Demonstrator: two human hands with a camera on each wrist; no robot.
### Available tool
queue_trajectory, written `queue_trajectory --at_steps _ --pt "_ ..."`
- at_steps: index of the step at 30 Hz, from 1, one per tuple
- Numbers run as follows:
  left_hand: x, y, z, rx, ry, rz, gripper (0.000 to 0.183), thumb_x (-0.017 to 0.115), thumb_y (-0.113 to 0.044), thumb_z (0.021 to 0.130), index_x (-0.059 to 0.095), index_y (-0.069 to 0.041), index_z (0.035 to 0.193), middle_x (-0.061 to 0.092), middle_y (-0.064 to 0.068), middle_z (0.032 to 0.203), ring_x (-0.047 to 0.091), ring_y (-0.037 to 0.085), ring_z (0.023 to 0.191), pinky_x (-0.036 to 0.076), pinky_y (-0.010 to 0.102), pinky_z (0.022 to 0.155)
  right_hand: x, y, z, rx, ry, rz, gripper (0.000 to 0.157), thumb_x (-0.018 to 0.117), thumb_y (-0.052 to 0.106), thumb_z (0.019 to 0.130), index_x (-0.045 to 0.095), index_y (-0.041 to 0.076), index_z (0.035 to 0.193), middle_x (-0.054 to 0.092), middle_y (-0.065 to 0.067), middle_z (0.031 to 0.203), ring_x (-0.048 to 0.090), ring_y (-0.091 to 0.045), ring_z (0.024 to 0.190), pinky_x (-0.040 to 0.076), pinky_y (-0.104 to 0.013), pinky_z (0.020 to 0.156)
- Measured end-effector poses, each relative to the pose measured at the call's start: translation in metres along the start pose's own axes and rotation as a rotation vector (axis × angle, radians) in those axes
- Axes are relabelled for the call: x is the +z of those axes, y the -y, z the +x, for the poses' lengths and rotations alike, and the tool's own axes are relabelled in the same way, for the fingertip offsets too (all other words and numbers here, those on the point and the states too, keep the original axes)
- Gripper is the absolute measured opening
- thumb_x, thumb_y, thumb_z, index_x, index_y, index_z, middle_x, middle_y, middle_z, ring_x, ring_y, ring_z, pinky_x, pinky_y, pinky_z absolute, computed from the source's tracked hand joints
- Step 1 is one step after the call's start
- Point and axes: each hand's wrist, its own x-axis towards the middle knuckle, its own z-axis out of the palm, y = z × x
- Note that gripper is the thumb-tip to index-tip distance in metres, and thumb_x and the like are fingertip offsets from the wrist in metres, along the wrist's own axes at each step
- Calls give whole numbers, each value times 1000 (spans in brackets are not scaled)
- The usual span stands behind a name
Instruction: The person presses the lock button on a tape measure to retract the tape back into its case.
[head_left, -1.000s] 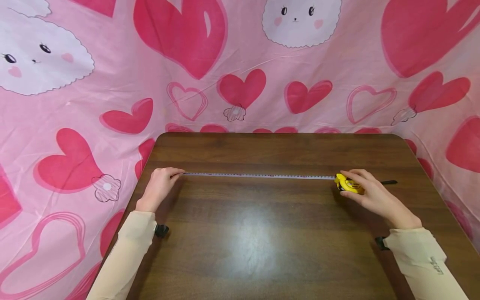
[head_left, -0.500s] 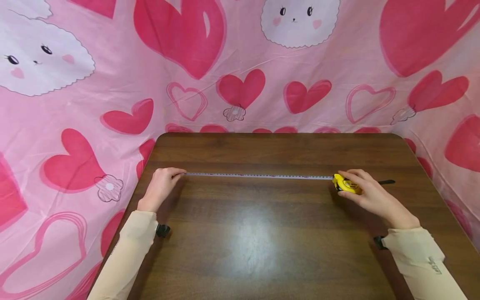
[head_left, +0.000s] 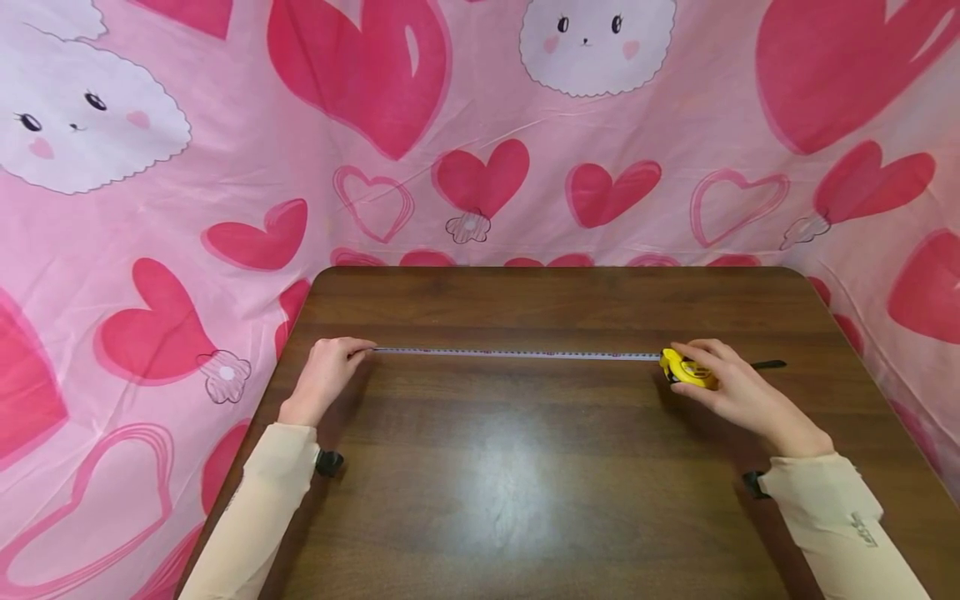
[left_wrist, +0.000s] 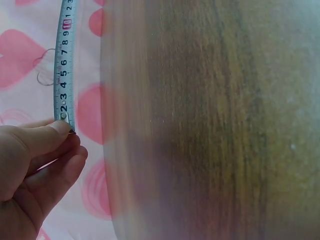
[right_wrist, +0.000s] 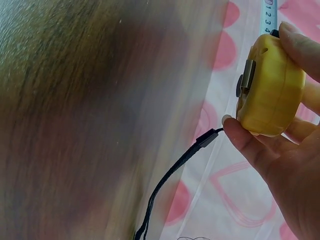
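A tape measure's white blade (head_left: 517, 353) stretches left to right above the brown table, drawn out between the two hands. My left hand (head_left: 322, 375) pinches the blade's free end between thumb and fingers; in the left wrist view the numbers (left_wrist: 64, 65) start close to the thumb. At the other end my right hand (head_left: 738, 392) holds the yellow tape measure case (head_left: 686, 369) by its sides. The right wrist view shows the case's metal belt clip (right_wrist: 247, 75) and a black wrist strap (right_wrist: 162, 180) hanging from it.
The wooden table (head_left: 495, 475) has rounded far corners. Pink cloth (head_left: 495, 108) with hearts and white faces hangs behind it and along both sides. A black device (head_left: 328, 462) sits at the left cuff, another (head_left: 756, 484) at the right one.
The right hand and the case have shifted slightly left, while the left hand has drifted slightly right. The visible length of blade between them is a little shorter.
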Motion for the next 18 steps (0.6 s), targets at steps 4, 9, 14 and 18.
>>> queue_trajectory --at_steps 4,9,14,18 --pt "2 -2 0 -14 10 -6 20 74 -1 94 80 -1 114 77 19 110 75 38 99 57 56 94 1 0 1 -4 9 -4 61 86 17 87 61 -1 139 57 -19 129 55 -33 109 39 -14 88" --pt "2 -4 -1 -30 17 -22 21 75 -1 94 79 -1 114 77 20 111 75 38 100 57 56 95 2 1 1 6 25 -8 59 84 17 89 60 -1 140 56 -21 130 56 -35 110 52 -44 88" --pt "3 -4 -2 -23 10 -23 21 75 -1 93 80 -2 113 77 19 110 75 37 99 57 56 94 2 3 2 21 40 10 59 83 17 90 60 -2 140 55 -22 131 55 -37 111 51 -57 86" --pt "4 -5 -3 -23 11 -29 21 76 0 93 80 -2 113 77 19 110 74 37 100 57 56 95 3 4 2 9 30 0 59 84 17 89 60 -2 140 56 -21 131 56 -36 110 51 -46 86"
